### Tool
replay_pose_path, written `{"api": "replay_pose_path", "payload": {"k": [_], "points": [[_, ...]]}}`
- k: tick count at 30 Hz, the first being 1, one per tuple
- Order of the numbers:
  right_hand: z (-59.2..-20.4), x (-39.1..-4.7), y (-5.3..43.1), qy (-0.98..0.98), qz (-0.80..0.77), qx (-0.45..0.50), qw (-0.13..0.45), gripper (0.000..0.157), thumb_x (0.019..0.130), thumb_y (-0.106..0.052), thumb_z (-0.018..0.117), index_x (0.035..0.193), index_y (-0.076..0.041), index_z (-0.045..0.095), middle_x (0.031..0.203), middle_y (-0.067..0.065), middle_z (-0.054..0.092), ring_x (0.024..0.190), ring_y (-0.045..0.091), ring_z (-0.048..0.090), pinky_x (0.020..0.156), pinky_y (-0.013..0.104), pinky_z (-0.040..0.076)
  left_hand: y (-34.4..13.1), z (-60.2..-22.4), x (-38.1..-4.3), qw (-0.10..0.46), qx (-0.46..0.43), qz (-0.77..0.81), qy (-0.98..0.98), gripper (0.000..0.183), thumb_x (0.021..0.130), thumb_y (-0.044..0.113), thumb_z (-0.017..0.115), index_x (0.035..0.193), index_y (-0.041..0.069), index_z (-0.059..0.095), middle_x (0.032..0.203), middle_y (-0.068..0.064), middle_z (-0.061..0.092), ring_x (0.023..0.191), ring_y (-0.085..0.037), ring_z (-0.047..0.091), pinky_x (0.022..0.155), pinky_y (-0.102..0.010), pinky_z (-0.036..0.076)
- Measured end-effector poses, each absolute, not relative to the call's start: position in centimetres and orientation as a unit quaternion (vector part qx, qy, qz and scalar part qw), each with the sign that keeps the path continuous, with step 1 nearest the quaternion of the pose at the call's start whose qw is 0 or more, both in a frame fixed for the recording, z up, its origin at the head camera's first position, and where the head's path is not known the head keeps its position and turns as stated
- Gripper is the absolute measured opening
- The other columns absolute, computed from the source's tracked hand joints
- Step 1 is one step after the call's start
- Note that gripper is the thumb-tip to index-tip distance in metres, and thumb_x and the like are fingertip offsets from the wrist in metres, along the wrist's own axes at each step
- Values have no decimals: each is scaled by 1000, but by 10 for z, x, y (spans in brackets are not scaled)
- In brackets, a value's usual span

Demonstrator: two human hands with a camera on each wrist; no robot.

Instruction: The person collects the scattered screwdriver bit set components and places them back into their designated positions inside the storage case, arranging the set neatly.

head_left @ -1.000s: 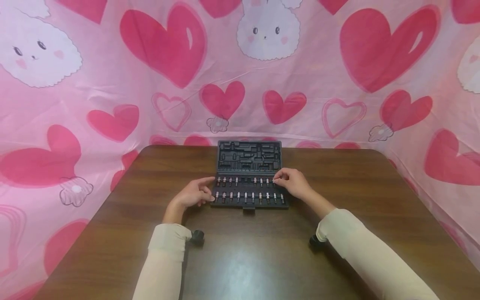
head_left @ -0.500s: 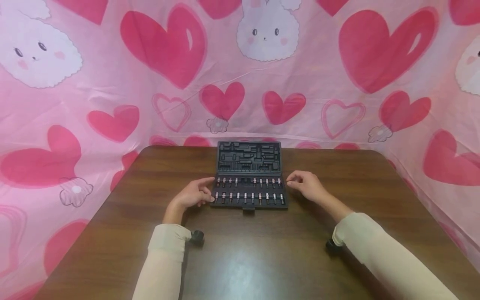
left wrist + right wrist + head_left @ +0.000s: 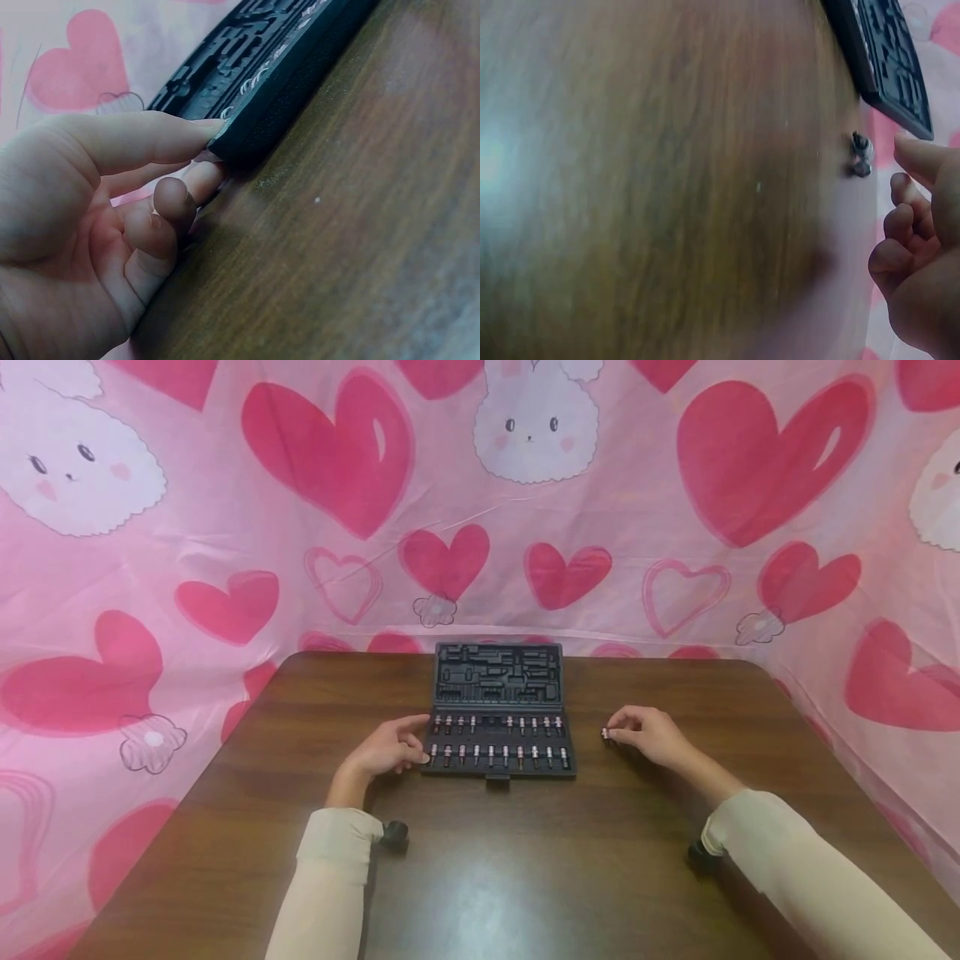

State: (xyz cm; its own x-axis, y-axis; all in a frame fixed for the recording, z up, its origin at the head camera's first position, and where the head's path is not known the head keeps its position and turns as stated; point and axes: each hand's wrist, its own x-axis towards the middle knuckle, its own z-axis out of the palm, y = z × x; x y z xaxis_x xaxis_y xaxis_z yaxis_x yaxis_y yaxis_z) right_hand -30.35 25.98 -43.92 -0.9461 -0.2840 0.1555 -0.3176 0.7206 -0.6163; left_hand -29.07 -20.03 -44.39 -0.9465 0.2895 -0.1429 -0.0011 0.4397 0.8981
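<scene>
An open black plastic case (image 3: 498, 737) holds two rows of small silver bit sockets (image 3: 491, 755). At its left side is my left hand (image 3: 386, 747); in the left wrist view, the thumb and a finger grip the case's edge (image 3: 255, 127) while other fingers curl below. To the right of the case, my right hand (image 3: 648, 735) has its thumb and forefinger tips right at a loose bit socket (image 3: 605, 733). In the right wrist view this bit socket (image 3: 862, 154) lies on the table, a small gap from the thumb (image 3: 915, 157).
The case's lid (image 3: 498, 672) stands raised at the back, with moulded recesses. Its upper row has vacant slots (image 3: 492, 722) near the middle. The brown wooden table (image 3: 495, 860) ends at a pink cloth (image 3: 637, 510) printed with hearts.
My right hand has moved from the upper row's right end out to the right, exposing a bit socket in that end slot. The left hand stays at the case's edge.
</scene>
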Motion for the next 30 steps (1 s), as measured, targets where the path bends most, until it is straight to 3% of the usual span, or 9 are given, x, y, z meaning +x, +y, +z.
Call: {"api": "replay_pose_path", "payload": {"k": [19,30], "points": [[-443,-310,272,-931,311,188,-10,23,85,-8,72,108,-3,70,71,-1,58,66,17,50,62,34,40,-200,-444,-289,139,87,527,834,71,80,2,71,145,4,43,77,-9,63,57,-18,50,51,-31,43],[-443,-310,273,-934,299,195,12,17,83,-9,75,99,-6,68,72,-2,57,66,16,51,61,34,40,-199,-442,-289,138,79,527,835,70,80,2,71,145,6,44,77,-8,64,56,-19,50,51,-31,43]]}}
